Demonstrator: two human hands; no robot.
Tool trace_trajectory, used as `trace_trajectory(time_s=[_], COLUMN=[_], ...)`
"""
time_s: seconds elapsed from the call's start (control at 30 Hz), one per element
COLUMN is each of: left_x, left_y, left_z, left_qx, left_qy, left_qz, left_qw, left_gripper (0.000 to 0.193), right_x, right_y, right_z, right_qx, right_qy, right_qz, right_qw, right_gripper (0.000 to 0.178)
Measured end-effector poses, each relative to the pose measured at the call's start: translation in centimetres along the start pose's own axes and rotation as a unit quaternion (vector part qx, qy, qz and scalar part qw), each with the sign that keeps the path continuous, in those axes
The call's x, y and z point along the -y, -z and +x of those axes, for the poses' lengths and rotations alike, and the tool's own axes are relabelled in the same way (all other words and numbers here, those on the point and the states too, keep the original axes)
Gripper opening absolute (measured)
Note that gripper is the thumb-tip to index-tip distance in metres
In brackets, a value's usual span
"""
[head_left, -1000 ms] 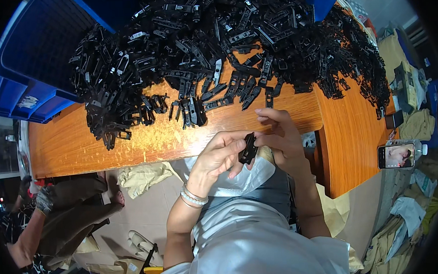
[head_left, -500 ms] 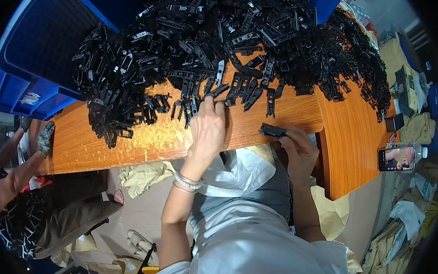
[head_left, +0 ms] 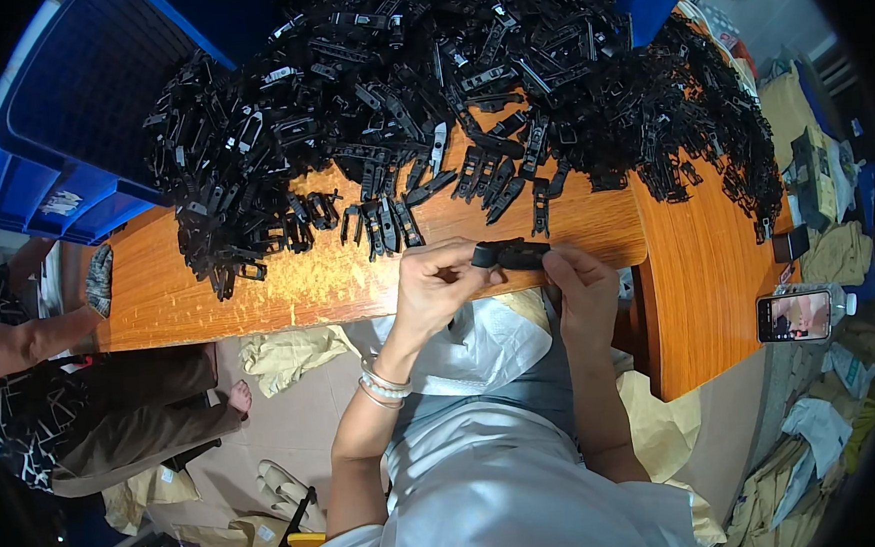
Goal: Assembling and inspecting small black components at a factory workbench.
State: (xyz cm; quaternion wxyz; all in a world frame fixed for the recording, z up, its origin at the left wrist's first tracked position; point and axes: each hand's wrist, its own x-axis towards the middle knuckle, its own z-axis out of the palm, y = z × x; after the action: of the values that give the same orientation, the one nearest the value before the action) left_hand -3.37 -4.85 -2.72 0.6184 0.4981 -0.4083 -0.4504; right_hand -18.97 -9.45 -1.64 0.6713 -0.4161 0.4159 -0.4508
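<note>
While one black plastic part (head_left: 484, 256) is pinched by the left grip (head_left: 434, 284), a second black part (head_left: 525, 256) is pinched by the right grip (head_left: 586, 286), near the worktop (head_left: 704, 287).

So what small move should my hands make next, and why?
I'd probably line up the left black piece with the right black piece and press gently. Your left hand pinches one, your right hand holds the other, and their near ends sit close together. I can't tell whether they are joined.
</note>
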Motion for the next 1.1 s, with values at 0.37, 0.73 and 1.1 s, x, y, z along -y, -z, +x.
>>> trace_trajectory(time_s=[0.37, 0.73, 1.1], left_x=[-0.6, -1.6, 0.7], left_y=[-0.8, -1.3, 0.1], left_z=[0.1, 0.8, 15.8], left_qx=[0.044, 0.120, 0.013], left_qy=[0.110, 0.121, -0.223], left_qz=[-0.015, -0.107, 0.514], left_qw=[0.993, 0.980, 0.828], left_gripper=[0.010, 0.010, 0.010], right_x=[-0.9, -0.2, 0.0], right_y=[-0.1, -0.1, 1.3], right_z=[-0.2, -0.1, -0.1], right_qx=[0.041, 0.063, -0.028], right_qy=[0.144, 0.135, 0.072], right_qz=[-0.189, -0.102, -0.017], right_qw=[0.970, 0.984, 0.997], right_gripper=[0.015, 0.019, 0.016])
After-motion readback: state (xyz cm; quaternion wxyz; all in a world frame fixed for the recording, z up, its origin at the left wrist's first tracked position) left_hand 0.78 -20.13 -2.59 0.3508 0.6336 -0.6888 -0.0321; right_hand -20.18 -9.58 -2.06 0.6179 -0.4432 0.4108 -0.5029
